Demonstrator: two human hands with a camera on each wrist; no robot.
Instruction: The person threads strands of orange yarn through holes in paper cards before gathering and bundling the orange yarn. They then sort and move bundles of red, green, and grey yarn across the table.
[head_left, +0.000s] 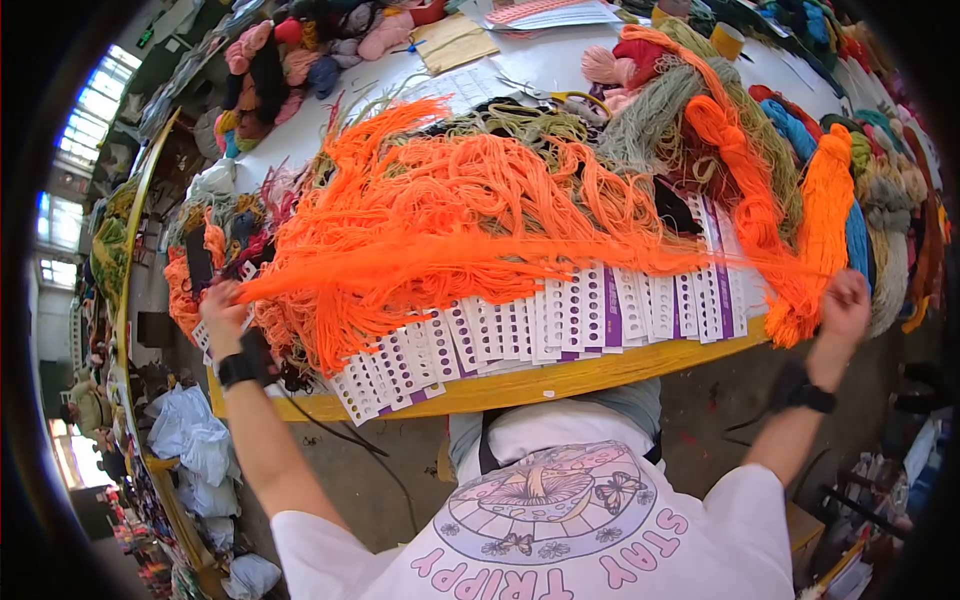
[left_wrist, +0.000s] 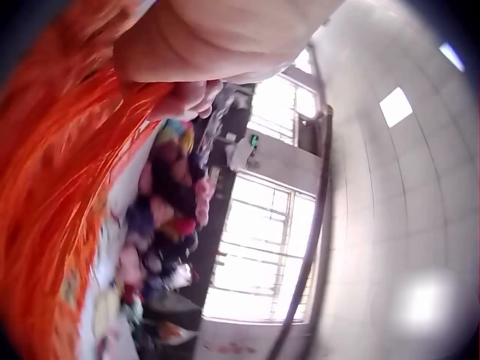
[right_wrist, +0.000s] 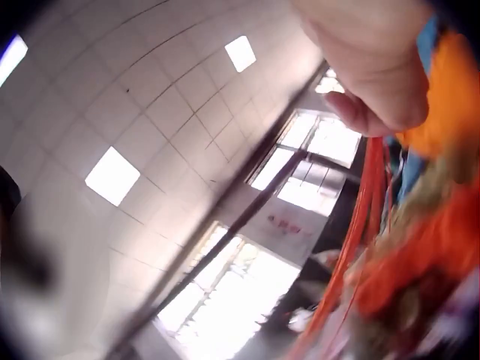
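On the left of the frame, the left hand (head_left: 224, 308) has its fingers curled round the thick end of a long, glossy, bright orange yarn bundle (head_left: 430, 258), and what a line it makes! The bundle lies lengthwise across the frame, centre left to centre right, nearly level, one end pointing at each hand. It's broad and ragged on the left, loose ends hanging, then thins past the middle to a few fine strands. Beneath it spreads a tangled coral-orange yarn heap (head_left: 450, 185), and below that, white cards with punched holes and purple strips (head_left: 480, 330) line the yellow-edged white counter (head_left: 550, 382). Over on the right, beside a fluffy light orange skein (head_left: 825, 195), the right hand (head_left: 845, 303) pinches the thin end, fingers closed.

The left wrist view brings up the thick, fanned strands close to the palm; the right wrist view gives just slim red-orange strands dropping below the fingers. Only the head view takes in both ends at once!
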